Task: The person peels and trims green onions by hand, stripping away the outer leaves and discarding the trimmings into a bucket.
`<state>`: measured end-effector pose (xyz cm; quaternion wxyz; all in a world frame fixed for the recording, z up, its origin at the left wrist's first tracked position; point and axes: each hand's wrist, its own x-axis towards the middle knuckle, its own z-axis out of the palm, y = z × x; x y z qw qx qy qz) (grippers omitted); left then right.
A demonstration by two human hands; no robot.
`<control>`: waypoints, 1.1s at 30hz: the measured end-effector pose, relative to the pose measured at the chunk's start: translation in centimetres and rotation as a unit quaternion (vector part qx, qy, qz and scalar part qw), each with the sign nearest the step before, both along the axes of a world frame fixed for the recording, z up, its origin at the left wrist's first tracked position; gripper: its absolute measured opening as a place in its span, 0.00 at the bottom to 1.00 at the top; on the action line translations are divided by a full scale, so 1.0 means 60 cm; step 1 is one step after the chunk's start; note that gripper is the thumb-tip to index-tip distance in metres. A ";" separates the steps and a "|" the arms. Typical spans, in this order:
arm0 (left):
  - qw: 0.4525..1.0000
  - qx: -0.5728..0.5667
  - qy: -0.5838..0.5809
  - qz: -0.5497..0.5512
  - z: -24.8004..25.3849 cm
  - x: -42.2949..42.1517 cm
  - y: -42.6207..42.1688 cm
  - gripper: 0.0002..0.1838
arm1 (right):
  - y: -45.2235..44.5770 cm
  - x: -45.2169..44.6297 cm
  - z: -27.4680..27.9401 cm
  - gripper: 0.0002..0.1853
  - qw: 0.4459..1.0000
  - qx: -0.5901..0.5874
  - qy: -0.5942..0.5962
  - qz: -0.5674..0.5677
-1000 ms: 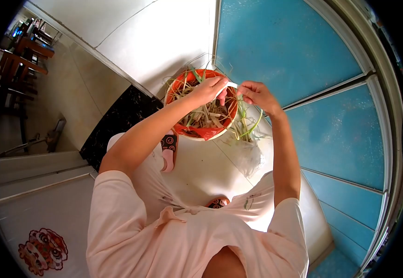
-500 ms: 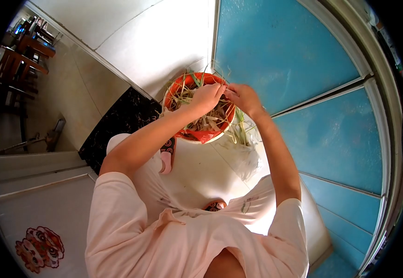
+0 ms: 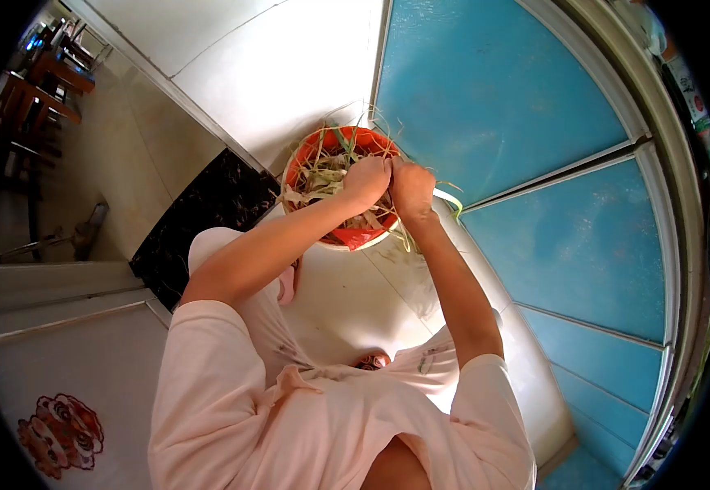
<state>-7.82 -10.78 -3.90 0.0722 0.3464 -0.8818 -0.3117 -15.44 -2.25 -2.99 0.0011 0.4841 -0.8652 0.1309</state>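
My left hand is closed in a pinch over the bin, its fingertips meeting those of my right hand. What it pinches is hidden. My right hand is closed around a scallion, whose pale, green-tipped stalk sticks out to the right past the wrist and bends down. Under both hands stands a round bin with a red liner bag. Dry, straw-coloured leaves and some green strands fill it, a few poking over the rim.
Yellowish leaf ends show beside the bin, partly behind my right forearm. Blue cabinet panels stand close on the right, a white wall behind. A black floor strip lies left, with wooden chairs beyond.
My right hand has turned and come lower, its forearm swinging inward over the plastic bag beside the bin. The scallion's stalk now shows to its right. My left hand has shifted slightly down.
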 end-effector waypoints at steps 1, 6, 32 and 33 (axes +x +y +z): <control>1.000 0.002 0.006 0.007 -0.019 -0.007 -0.010 0.24 | 0.002 0.001 0.008 0.09 1.000 -0.020 -0.010 0.005; 0.987 -0.086 -0.123 -0.056 -0.006 0.050 -0.078 0.17 | 0.078 -0.039 0.111 0.14 0.983 -0.169 -0.057 0.045; 0.706 0.566 0.023 -0.425 0.294 0.011 0.091 0.16 | 0.236 -0.104 0.469 0.20 0.720 -0.562 -0.386 0.128; 0.704 0.566 0.020 -0.429 0.289 0.017 0.086 0.16 | 0.242 -0.109 0.476 0.19 0.705 -0.579 -0.386 0.137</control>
